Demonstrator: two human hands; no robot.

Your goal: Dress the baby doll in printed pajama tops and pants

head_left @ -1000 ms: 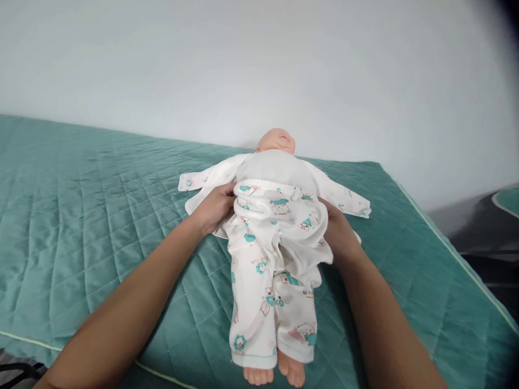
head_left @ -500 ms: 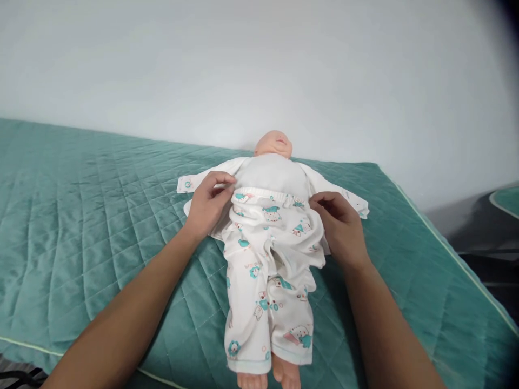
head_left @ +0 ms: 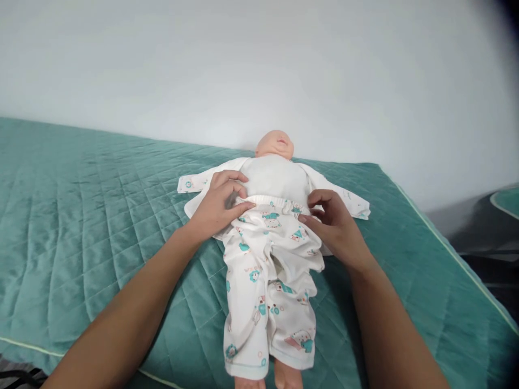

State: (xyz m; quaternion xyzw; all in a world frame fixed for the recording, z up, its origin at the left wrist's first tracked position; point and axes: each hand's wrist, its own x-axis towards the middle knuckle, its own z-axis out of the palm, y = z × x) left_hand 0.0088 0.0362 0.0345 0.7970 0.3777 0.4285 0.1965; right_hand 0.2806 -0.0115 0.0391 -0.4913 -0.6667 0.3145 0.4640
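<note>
Six o'clock: the feet (head_left: 288, 377) of the doll (head_left: 278, 177) are cut off by the lower edge. Eight o'clock: a dark object (head_left: 23, 374), cropped, unidentifiable. Three o'clock: a green-topped item (head_left: 509, 200), likewise cropped. I cannot tell whether my left hand (head_left: 217, 208) or right hand (head_left: 338, 229) pinches the waistband (head_left: 279, 202).

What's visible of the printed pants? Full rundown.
The pants look like soft white cloth with teal and pink prints, a gathered waistband and pale-edged cuffs. They're on a doll lying face-up on a green quilted cover, creased and bunched around the crotch. The left hand and right hand touch near the waist; grip unclear.
</note>
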